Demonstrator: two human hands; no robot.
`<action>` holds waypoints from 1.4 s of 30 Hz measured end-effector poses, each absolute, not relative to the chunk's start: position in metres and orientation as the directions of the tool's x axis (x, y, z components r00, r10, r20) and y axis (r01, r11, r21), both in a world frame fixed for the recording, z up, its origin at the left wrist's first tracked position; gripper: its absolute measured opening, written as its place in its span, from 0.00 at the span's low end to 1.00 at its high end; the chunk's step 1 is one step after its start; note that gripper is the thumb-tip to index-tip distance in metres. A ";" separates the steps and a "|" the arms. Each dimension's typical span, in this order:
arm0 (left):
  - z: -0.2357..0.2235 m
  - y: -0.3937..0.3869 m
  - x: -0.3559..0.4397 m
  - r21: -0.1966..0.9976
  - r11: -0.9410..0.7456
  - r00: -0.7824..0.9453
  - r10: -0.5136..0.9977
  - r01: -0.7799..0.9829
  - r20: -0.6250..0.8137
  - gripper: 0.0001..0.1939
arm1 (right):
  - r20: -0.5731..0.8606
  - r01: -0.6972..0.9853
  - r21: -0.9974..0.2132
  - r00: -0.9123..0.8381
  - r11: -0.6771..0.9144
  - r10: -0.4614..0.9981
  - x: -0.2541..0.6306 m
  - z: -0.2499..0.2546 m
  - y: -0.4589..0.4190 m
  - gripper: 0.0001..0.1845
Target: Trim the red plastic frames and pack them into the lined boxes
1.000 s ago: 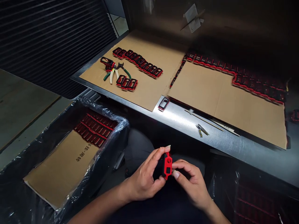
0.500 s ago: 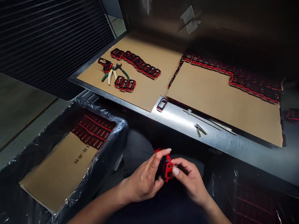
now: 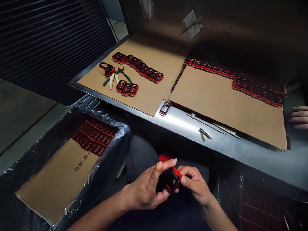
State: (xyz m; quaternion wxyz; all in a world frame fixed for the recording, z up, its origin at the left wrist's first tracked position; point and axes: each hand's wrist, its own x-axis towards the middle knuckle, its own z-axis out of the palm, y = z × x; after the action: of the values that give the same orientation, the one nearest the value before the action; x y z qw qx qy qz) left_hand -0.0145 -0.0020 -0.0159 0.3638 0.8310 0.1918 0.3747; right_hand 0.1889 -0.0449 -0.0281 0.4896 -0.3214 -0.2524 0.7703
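Observation:
A small red-and-black plastic frame part [image 3: 177, 176] is held low over my lap, tilted, between both hands. My left hand [image 3: 148, 186] grips it from the left, with the index finger reaching across its top and the lower fingers against its underside. On the right edge, my right hand [image 3: 196, 184] pinches the part between thumb and fingers. Some red [image 3: 165, 158] shows behind my left fingers; I cannot tell whether it belongs to the same part. A single similar frame [image 3: 165, 109] lies on the metal table edge in front of my hands.
Rows of similar frames [image 3: 144, 69] and pliers [image 3: 112, 80] lie on cardboard [image 3: 144, 99]. Small nippers [image 3: 204, 134] and a thin stick [image 3: 207, 123] rest on the metal edge. A plastic-lined bin [image 3: 125, 128] stands left. Another person's hand [image 3: 299, 117] is at far right.
The frame part has been turned in my hands, so its black-rimmed opening now shows. Another person's hand has come into view at the right. The view has shifted slightly.

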 end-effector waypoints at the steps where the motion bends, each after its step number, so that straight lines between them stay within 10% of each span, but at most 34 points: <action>1: -0.015 -0.003 -0.014 0.794 -0.608 0.650 0.612 0.023 0.450 0.58 | -0.267 -0.631 -0.642 -0.348 -0.435 0.899 0.188 -0.032 -0.045 0.11; 7: -0.016 -0.007 -0.002 0.949 -0.291 0.591 0.746 -0.125 0.307 0.62 | -0.388 -0.699 -0.395 -0.462 -0.597 0.797 0.177 -0.050 -0.044 0.23; 13: -0.009 -0.006 0.000 0.908 -0.418 0.580 0.745 0.021 0.330 0.61 | -0.411 -0.707 -0.374 -0.455 -0.601 0.790 0.175 -0.048 -0.042 0.23; 18: 0.006 -0.001 -0.005 0.747 -0.649 0.659 0.626 0.145 0.416 0.59 | -0.386 -0.650 -0.474 -0.453 -0.593 0.804 0.181 -0.053 -0.044 0.33; 36: -0.014 0.003 -0.007 0.671 -0.724 0.653 0.587 0.159 0.478 0.57 | -0.393 -0.558 -0.682 -0.267 -0.473 0.880 0.180 -0.035 -0.042 0.18; 42: -0.019 -0.003 -0.011 0.809 -0.513 0.639 0.732 0.287 0.238 0.50 | -0.361 -0.178 -0.912 -0.077 -0.369 0.929 0.172 -0.006 -0.032 0.12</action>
State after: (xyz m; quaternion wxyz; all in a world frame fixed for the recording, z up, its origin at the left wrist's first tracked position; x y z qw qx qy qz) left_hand -0.0105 -0.0035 -0.0194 0.3836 0.8199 0.3105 0.2902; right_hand 0.1723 -0.0319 -0.0057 0.4323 -0.5240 -0.3584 0.6404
